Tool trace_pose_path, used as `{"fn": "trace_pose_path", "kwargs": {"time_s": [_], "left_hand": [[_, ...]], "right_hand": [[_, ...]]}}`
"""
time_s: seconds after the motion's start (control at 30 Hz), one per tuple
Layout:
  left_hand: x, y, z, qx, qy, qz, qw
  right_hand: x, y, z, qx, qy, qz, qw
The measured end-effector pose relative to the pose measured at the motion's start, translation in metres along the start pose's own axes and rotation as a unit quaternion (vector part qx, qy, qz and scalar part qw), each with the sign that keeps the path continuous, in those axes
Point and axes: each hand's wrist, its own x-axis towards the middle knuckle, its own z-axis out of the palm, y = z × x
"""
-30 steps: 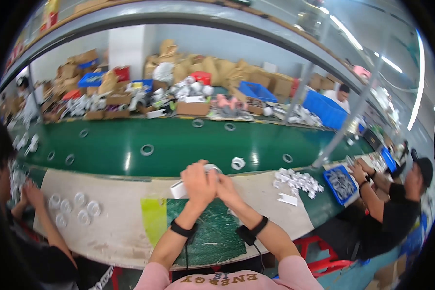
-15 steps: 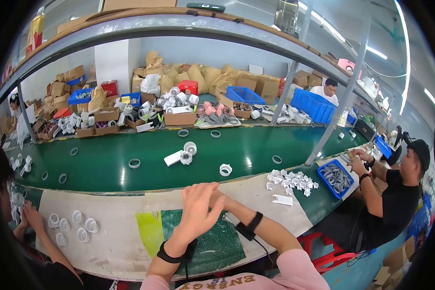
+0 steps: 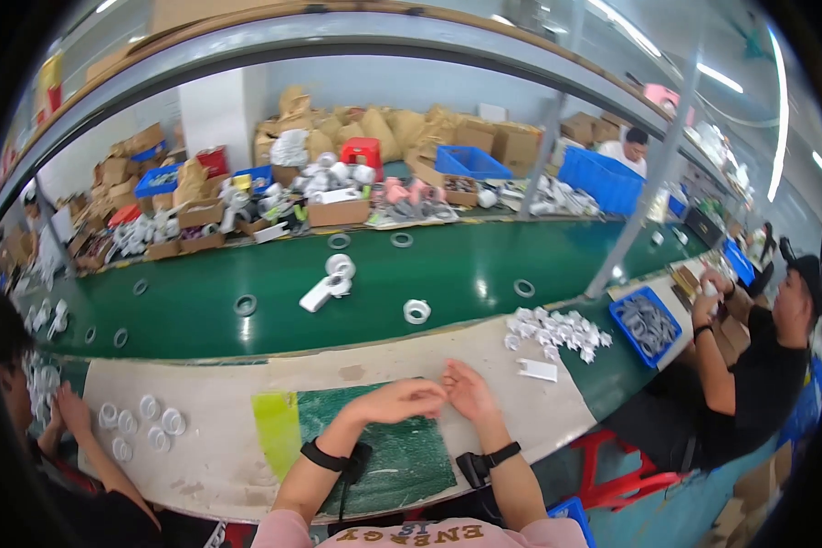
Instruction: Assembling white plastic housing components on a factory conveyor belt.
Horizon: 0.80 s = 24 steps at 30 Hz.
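Loosely bent and held close together, the fingers of the left hand (image 3: 402, 400) make a relaxed grip in the head view, palm turned down and reaching across toward the right hand (image 3: 468, 393). That palm is hidden, so I cannot tell whether anything small sits under it. The right grip is half open, its fingers slightly parted and curled toward the left fingertips; whether the two hands touch is hard to make out. Both hover over the table (image 3: 215, 438), near the far edge of a dark green mat (image 3: 374, 466), which the left forearm partly covers.

Beyond them, well apart from both hands, a white pipe fitting with a flat rectangular arm (image 3: 317, 294) lies on the green belt (image 3: 192, 320), its far end overlapping in view so its joints are unclear. Nearer stands a white collar (image 3: 416, 319). Right of the hands, a white rectangular piece (image 3: 537, 369) lies beside small white parts (image 3: 557, 333), too heaped to separate. Dark lens edges cut off the co-worker at left (image 3: 91, 489).
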Motion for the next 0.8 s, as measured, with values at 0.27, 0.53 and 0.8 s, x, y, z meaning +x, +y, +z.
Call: {"fn": "trace_pose_path", "kwargs": {"time_s": [0.27,0.53,0.8], "left_hand": [[0.002,-0.116,-0.001,-0.544,0.107,-0.147,0.819],[0.001,-0.114,0.000,-0.597,0.148,-0.183,0.767],[0.025,-0.109,0.000,-0.610,0.218,-0.214,0.732]], "right_hand": [[0.003,0.016,0.017,-0.082,-0.006,0.015,0.997],[0.004,0.023,0.022,-0.298,-0.066,0.051,0.951],[0.002,0.021,0.023,-0.375,-0.034,0.004,0.926]]}}
